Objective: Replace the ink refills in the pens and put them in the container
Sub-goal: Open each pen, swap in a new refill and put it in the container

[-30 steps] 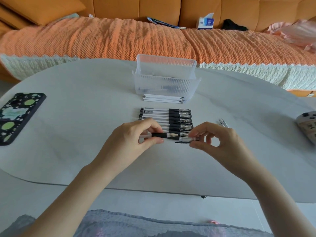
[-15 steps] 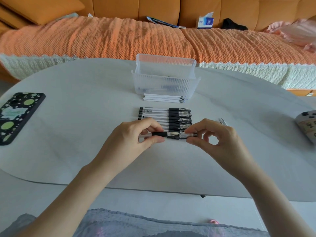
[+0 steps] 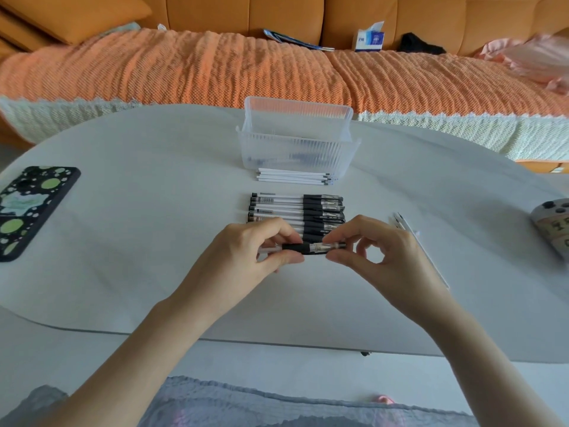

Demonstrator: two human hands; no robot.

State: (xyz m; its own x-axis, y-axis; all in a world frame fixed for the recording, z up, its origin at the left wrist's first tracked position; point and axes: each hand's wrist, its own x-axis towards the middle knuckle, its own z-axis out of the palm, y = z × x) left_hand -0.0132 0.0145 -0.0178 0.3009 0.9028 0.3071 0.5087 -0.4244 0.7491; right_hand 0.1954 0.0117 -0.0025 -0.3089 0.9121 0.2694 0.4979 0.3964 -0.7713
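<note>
— Two hands on one item?

— Yes. Item 1: gel pen (image 3: pixel 311 248), lying level, held low over the front middle of the counter (image 3: pixel 154 241). I cannot tell whether it touches the surface. Left hand (image 3: pixel 246 254): grip clamped on the black rubber sleeve and clear barrel, thumb below, fingers over the top. Right hand (image 3: pixel 388 257): thumb and forefinger pinched on the clear cap end, other fingers curled and off the pen.

— Next outward?

— Item 2: row of gel pens (image 3: pixel 295 211), flat on the counter, side by side, just behind the hands, caps to the right. The nearest ones are partly hidden by fingers, so the count is uncertain. Item 3: white refills (image 3: pixel 292 177), a small stack between that row and the container (image 3: pixel 295 149), just beside its front wall. Item 4: the container itself, clear ribbed plastic, upright. Dark shapes show through the wall, too blurred to name.

— To the sides?

— Item 5: thin clear rods (image 3: pixel 400 220), on the counter just right of the right hand. What they are I cannot tell. Item 6: phone (image 3: pixel 30 211), black case with green spots, far left edge. Item 7: grey controller (image 3: pixel 554 226) with buttons, far right, cut by the frame.

— Beyond the counter?

— Sofa (image 3: pixel 215 66) with an orange cover, tissue box (image 3: pixel 369 40) on it. Grey cloth (image 3: pixel 277 402) at the near bottom.
</note>
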